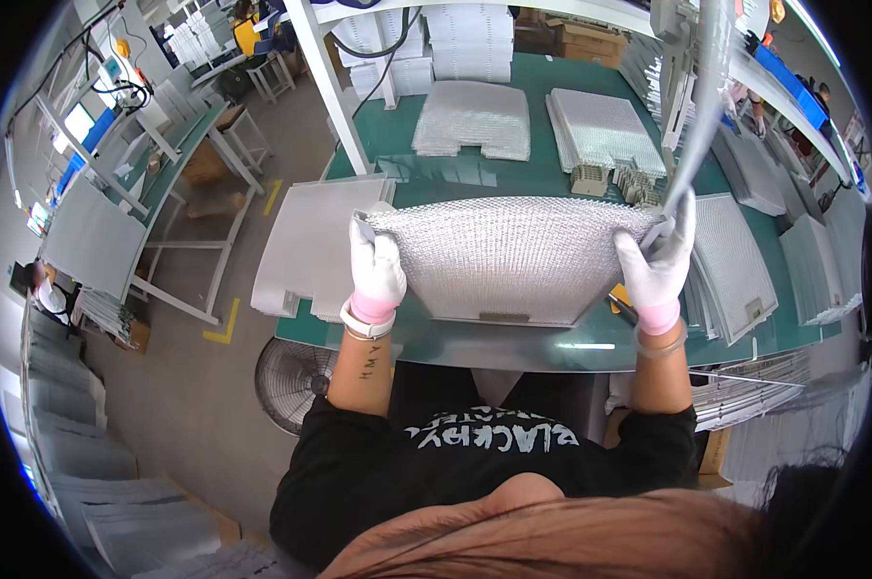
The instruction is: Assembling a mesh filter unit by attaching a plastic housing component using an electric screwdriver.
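Between my hands stands a silver mesh filter panel (513, 256), its far top edge bowed and its face tilted toward me. My left hand (375, 273), in a white glove with a pink cuff, is closed around the panel's left upper corner. On the opposite corner my right hand (658, 278), gloved the same way, grips with the thumb on the near face. A small darker patch shows at the panel's lower edge, just above the green table (542, 345). Whether that edge touches the tabletop I cannot tell.
Flat grey panels (313, 236) lie at the left, notched mesh sheets (475, 116) and a mesh stack (605, 130) beyond. More panels (730, 256) sit at the right. A yellow-and-black object (620, 301) is partly hidden. White posts (328, 87) rise behind; a floor fan (294, 381) stands left.
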### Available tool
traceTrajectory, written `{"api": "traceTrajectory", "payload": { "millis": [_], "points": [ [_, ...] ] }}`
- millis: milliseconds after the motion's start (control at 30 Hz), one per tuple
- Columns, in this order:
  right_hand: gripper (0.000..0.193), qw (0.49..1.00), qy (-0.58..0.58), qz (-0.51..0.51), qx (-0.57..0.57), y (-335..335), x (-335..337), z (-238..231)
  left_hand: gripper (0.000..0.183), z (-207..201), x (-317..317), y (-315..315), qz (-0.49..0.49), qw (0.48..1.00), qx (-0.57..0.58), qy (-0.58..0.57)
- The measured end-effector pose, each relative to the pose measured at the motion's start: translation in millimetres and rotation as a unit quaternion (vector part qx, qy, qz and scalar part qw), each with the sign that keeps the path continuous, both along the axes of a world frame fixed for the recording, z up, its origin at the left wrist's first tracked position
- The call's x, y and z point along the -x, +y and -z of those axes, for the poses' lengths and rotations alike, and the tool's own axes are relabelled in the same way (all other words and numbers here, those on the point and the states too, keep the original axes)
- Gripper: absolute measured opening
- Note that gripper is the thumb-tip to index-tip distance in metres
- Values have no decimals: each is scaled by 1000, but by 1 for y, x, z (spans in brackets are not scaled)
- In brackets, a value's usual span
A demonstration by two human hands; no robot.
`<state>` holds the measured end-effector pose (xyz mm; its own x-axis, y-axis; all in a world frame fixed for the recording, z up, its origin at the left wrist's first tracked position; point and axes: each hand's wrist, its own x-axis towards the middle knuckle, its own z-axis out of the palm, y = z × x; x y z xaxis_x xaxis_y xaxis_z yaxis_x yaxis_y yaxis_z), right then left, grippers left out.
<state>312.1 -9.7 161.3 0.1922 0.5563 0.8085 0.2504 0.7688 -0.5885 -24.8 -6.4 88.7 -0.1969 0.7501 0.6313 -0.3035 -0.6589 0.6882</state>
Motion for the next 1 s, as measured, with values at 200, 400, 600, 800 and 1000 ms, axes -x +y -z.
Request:
{"api": "traceTrajectory", "payload": {
  "millis": [200,400,600,800,1000],
  "points": [
    [49,947,-318,-47,-8,-8,-23,-64,53,-10,-4,6,-77,988,22,129],
    [40,896,-426,-125,21,-8,-32,-114,33,-9,-9,15,-156,972,-30,172],
    [37,819,-544,-181,-12,-4,-21,-136,38,-14,-16,7,1,999,12,31],
    [52,771,-601,-191,91,-3,0,-131,26,-23,-37,-5,-255,934,-96,231],
    [54,775,-599,-201,-5,1,1,-127,27,-13,-41,-1,-215,955,-14,203]
  ]
}}
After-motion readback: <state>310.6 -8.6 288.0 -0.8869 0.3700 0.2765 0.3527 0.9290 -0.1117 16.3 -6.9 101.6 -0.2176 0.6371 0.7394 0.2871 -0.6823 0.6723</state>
